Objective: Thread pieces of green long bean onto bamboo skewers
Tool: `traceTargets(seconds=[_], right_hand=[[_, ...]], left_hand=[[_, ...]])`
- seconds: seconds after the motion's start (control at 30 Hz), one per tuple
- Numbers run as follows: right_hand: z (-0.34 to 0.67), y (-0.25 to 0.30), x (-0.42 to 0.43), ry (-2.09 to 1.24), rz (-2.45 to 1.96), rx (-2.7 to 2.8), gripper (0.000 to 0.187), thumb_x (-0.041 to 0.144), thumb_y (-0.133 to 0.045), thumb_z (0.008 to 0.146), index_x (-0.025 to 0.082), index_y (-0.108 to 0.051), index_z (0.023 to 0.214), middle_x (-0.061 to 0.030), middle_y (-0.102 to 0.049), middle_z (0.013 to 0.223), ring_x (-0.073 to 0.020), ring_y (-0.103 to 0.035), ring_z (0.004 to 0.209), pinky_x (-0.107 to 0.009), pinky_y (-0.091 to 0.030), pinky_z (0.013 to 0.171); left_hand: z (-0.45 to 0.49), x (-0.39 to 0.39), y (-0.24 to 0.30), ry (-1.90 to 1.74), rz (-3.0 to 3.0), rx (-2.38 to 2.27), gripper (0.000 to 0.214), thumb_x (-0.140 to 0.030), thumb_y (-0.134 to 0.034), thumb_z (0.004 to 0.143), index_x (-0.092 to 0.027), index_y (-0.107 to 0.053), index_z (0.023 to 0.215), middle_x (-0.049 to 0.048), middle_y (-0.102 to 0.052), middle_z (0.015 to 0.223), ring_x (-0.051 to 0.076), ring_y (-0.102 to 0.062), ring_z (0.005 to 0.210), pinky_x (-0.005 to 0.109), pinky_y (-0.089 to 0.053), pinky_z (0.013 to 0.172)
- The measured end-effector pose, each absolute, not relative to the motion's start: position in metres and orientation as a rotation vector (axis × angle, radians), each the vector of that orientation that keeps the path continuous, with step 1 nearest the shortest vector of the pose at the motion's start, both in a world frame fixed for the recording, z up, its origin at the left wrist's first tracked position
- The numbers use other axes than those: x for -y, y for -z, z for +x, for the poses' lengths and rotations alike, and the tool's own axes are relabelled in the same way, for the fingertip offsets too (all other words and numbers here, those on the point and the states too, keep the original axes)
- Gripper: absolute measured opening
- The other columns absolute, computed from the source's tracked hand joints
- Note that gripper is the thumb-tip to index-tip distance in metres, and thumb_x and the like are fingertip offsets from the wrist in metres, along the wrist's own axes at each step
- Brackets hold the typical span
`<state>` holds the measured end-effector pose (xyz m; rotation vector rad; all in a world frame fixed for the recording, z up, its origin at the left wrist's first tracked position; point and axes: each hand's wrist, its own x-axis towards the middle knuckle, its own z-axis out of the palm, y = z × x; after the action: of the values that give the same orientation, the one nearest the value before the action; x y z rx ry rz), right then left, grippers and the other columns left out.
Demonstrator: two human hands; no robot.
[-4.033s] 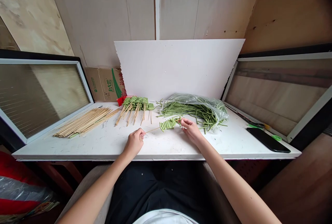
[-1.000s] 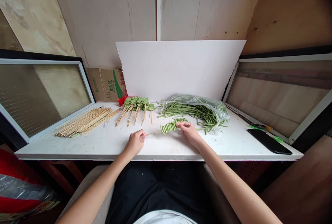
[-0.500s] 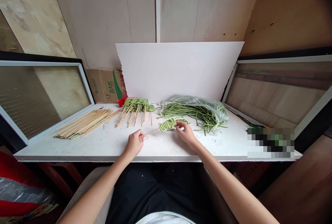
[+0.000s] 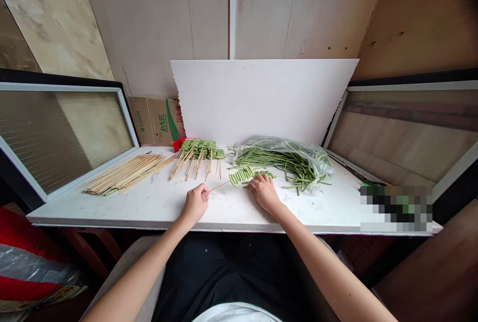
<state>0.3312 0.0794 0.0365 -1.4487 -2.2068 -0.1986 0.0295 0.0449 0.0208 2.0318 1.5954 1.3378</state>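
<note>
My left hand is closed around the bare end of a bamboo skewer, held slanting up to the right. Threaded side by side on its far part are folded green bean pieces. My right hand is lowered to the tabletop just right of the skewer, fingers curled down and fingertips partly hidden. It lies against a small heap of cut bean pieces; whether it pinches one I cannot make out. Behind it, long green beans spill from a clear plastic bag.
Finished bean skewers are stacked at the back, handles toward me. Loose bamboo skewers lie on the white table at left. A cardboard box and a white board stand behind. Framed panels flank both sides; a blurred patch covers the right corner.
My right hand has left the skewer's tip and dropped to the cut bean pieces on the table. The left hand keeps its hold on the skewer. The view has shifted slightly.
</note>
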Motion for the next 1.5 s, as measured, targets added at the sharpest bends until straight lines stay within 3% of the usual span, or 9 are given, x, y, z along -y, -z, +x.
traceTargets(seconds=[0.33,0.47,0.6,0.8,1.03,1.17,1.5], right_hand=[[0.333,-0.036,-0.082,0.018,-1.311,2.151,0.032,0.012,-0.053,0.099,0.021,-0.081,0.11,-0.0146,-0.076,0.103,-0.0354,-0.057,0.108,-0.045,-0.045,0.09],[0.35,-0.032,-0.095,-0.325,-1.233,1.874,0.027,0.032,-0.059,0.099,0.02,-0.081,0.11,-0.0142,-0.076,0.103,-0.0334,-0.061,0.1,-0.046,-0.048,0.089],[0.365,-0.029,-0.103,-0.708,-1.131,1.485,0.046,0.062,-0.072,0.087,0.02,-0.08,0.104,-0.0123,-0.076,0.1,-0.0275,-0.064,0.087,-0.039,-0.048,0.078],[0.369,-0.03,-0.102,-0.996,-0.973,1.185,0.054,0.066,-0.087,0.071,0.023,-0.078,0.103,-0.006,-0.072,0.093,-0.0207,-0.06,0.081,-0.032,-0.045,0.069],[0.366,-0.032,-0.099,-1.112,-0.935,1.195,0.052,0.065,-0.085,0.075,0.026,-0.079,0.107,-0.007,-0.073,0.101,-0.0205,-0.059,0.086,-0.03,-0.042,0.069],[0.365,-0.032,-0.099,-1.123,-0.946,1.212,0.055,0.068,-0.083,0.075,0.027,-0.079,0.11,-0.0052,-0.071,0.096,-0.0191,-0.057,0.081,-0.031,-0.043,0.07],[0.364,-0.032,-0.097,-1.034,-0.978,1.297,0.052,0.07,-0.079,0.077,0.024,-0.078,0.101,-0.0066,-0.073,0.101,-0.0192,-0.056,0.08,-0.031,-0.042,0.069]], left_hand=[[0.028,-0.045,-0.019,-1.325,2.053,-1.603,0.016,-0.011,-0.052,0.088,-0.021,-0.062,0.08,0.0005,-0.066,0.068,0.017,-0.062,0.066,0.026,-0.044,0.065],[0.029,-0.045,-0.02,-1.322,2.053,-1.598,0.015,-0.012,-0.052,0.088,-0.021,-0.061,0.079,0.0005,-0.067,0.069,0.017,-0.061,0.066,0.026,-0.044,0.065],[0.029,-0.045,-0.02,-1.326,2.063,-1.584,0.016,-0.012,-0.051,0.088,-0.021,-0.06,0.079,0.0005,-0.065,0.068,0.017,-0.061,0.066,0.026,-0.043,0.065],[0.03,-0.044,-0.021,-1.308,2.075,-1.576,0.017,-0.011,-0.05,0.088,-0.021,-0.059,0.077,0.0,-0.065,0.068,0.016,-0.06,0.065,0.025,-0.042,0.065],[0.03,-0.043,-0.02,-1.281,2.081,-1.569,0.017,-0.01,-0.05,0.088,-0.021,-0.06,0.079,0.0007,-0.066,0.07,0.017,-0.062,0.068,0.025,-0.044,0.066],[0.031,-0.043,-0.02,-1.292,2.095,-1.566,0.018,-0.009,-0.049,0.087,-0.021,-0.06,0.079,0.0008,-0.066,0.07,0.017,-0.062,0.068,0.025,-0.044,0.067],[0.032,-0.041,-0.022,-1.269,2.099,-1.607,0.02,-0.006,-0.048,0.085,-0.021,-0.06,0.079,0.0021,-0.067,0.072,0.018,-0.065,0.071,0.025,-0.045,0.067]])
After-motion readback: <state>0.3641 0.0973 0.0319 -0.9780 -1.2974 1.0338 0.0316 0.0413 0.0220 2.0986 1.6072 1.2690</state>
